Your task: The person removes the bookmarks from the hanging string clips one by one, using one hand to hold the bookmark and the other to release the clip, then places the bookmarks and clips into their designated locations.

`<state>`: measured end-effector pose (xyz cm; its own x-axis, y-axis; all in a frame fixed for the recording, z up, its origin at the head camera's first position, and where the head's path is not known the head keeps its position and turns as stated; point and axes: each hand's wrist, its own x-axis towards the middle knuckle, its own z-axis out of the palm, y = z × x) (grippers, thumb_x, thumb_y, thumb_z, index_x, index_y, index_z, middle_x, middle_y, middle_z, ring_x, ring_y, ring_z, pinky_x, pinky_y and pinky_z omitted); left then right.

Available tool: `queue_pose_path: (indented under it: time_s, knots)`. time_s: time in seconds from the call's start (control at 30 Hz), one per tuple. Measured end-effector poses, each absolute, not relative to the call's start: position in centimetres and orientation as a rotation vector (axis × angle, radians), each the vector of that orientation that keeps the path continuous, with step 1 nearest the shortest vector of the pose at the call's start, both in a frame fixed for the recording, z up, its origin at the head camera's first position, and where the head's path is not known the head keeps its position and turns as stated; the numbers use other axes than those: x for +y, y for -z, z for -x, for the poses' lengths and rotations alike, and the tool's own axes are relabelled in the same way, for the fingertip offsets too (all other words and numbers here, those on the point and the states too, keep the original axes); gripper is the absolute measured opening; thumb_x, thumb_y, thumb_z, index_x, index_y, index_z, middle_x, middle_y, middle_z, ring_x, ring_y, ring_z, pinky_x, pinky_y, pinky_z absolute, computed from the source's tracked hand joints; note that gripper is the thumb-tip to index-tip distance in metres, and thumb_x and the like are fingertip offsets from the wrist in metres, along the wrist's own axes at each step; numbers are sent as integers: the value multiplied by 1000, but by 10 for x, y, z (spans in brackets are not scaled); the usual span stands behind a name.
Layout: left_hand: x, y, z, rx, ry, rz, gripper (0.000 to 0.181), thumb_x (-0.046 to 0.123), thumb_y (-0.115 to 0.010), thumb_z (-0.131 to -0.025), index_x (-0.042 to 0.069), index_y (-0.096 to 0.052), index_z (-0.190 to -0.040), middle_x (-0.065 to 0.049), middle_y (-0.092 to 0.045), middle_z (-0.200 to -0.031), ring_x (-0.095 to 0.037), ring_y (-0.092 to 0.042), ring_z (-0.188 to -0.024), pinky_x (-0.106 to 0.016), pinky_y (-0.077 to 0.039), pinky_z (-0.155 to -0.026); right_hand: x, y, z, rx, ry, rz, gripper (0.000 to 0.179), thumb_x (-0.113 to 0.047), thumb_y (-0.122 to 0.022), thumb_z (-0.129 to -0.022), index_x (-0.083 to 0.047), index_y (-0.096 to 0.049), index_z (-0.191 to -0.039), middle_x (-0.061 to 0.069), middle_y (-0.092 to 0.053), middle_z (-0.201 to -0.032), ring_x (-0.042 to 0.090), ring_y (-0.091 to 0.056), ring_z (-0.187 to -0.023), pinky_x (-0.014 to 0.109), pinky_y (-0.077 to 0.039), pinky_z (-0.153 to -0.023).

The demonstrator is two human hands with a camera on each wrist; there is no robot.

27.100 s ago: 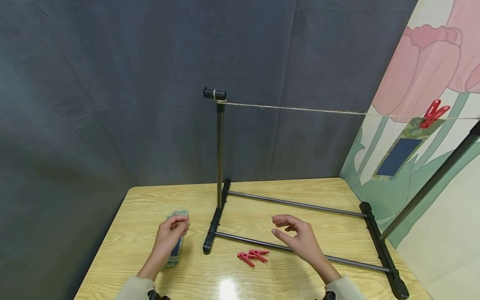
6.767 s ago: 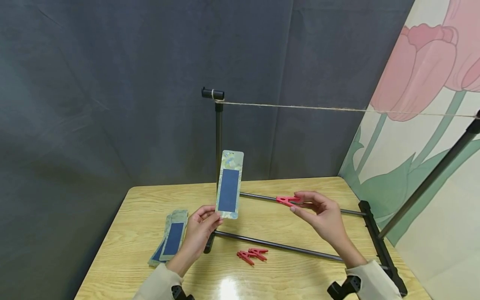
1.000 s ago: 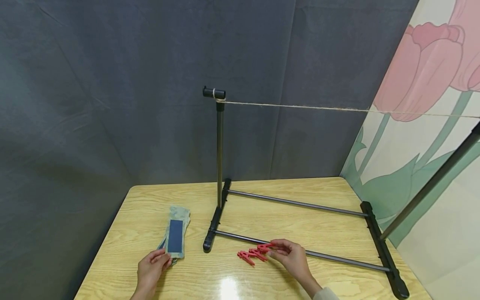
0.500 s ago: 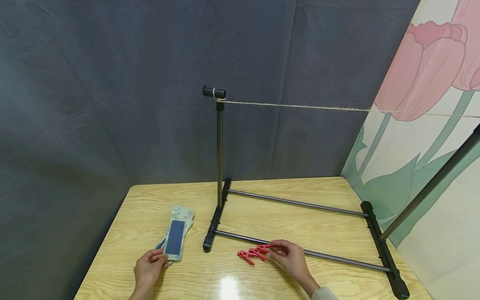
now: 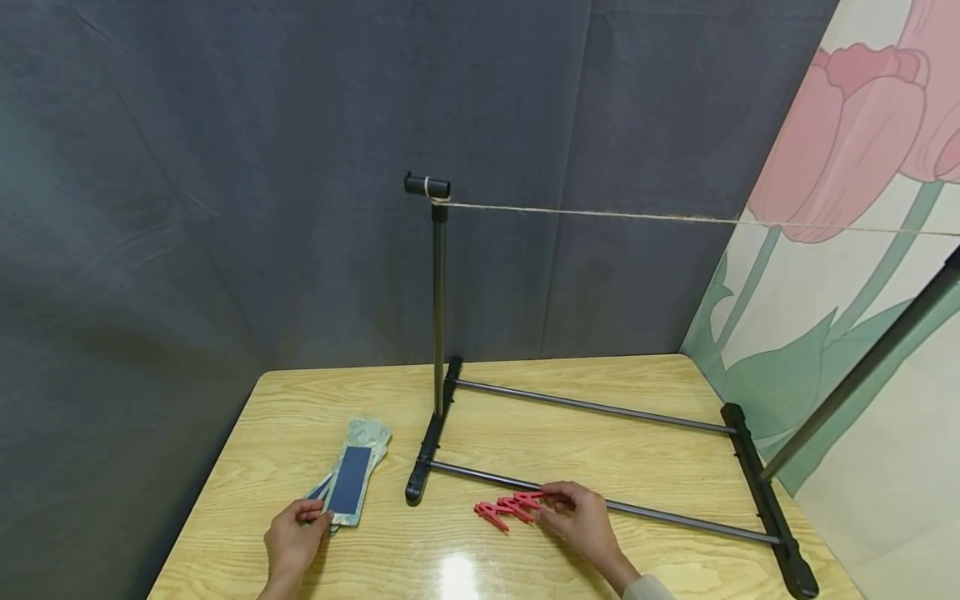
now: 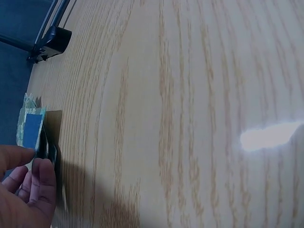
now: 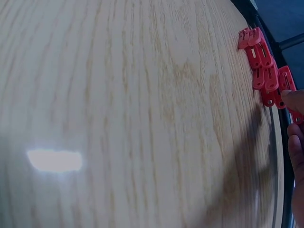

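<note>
In the head view, my left hand [image 5: 291, 543] pinches the near end of the top bookmark [image 5: 351, 479], which has a dark blue panel and a pale green floral border. Other bookmarks fan out beneath it in a small pile on the table. The left wrist view shows the thumb above the bookmark [image 6: 33, 129] and the fingers below, its near end lifted a little. On the right, my right hand [image 5: 587, 523] pinches a red clothespin [image 5: 529, 495] at the table. Two more red clothespins [image 5: 491, 516] lie directly left of it; all three appear bunched in the right wrist view.
A black frame's base bar [image 5: 517, 482] runs close behind the clothespins. Its left post [image 5: 439, 308] rises beside the bookmarks. A string [image 5: 637, 217] stretches across to the right post [image 5: 862, 362]. A dark curtain hangs behind the wooden table [image 5: 420, 558].
Earlier, a clothespin held a bookmark on the string; later my hands held both apart. Now both are down with the others. Over the last second, the bookmarks have swivelled slightly right; my right hand barely moved.
</note>
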<state>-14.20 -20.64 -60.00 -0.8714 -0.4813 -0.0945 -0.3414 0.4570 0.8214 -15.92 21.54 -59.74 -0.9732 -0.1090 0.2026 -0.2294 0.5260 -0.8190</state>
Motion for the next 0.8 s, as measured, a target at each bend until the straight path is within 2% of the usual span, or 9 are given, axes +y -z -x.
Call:
queue_pose_path:
  time_s: [0.23, 0.47, 0.53, 0.67, 0.8]
  knots:
    - [-207, 600, 141, -2525, 1415, -715, 19, 5, -73, -78, -6, -69, -93, 0, -66, -71, -11, -57, -60, -24, -44, -56, 215, 598, 160, -2601, -1412, -332, 28, 5, -81, -73, -1, -72, -98, 8, -70, -92, 24, -68, -79, 28, -59, -67]
    - [-207, 596, 142, -2496, 1501, -740, 21, 5, -72, -80, -6, -68, -98, 1, -65, -72, -14, -59, -55, -23, -44, -56, 215, 599, 160, -2625, -1440, -300, 28, 2, -82, -74, -3, -72, -100, 6, -70, -94, 24, -68, -83, 29, -59, -70]
    - [-208, 595, 143, -2475, 1534, -749, 21, 4, -72, -81, -6, -67, -99, 1, -64, -71, -15, -59, -55, -24, -46, -52, 216, 598, 159, -2627, -1447, -295, 28, 1, -82, -74, -4, -72, -100, 6, -70, -95, 25, -68, -84, 30, -59, -72]
    - [-208, 589, 145, -2402, 1632, -736, 21, 2, -70, -83, -8, -66, -101, -5, -65, -71, -19, -62, -57, -28, -52, -48, 218, 592, 160, -2606, -1465, -283, 29, -2, -83, -74, -2, -71, -101, 7, -70, -97, 28, -68, -87, 33, -59, -74]
    - [-215, 575, 150, -2376, 1700, -636, 23, 3, -68, -88, -10, -64, -107, -15, -67, -79, -23, -65, -62, -30, -56, -50, 226, 578, 166, -2577, -1421, -252, 27, -10, -81, -79, -3, -72, -103, 9, -69, -101, 29, -67, -91, 32, -59, -73]
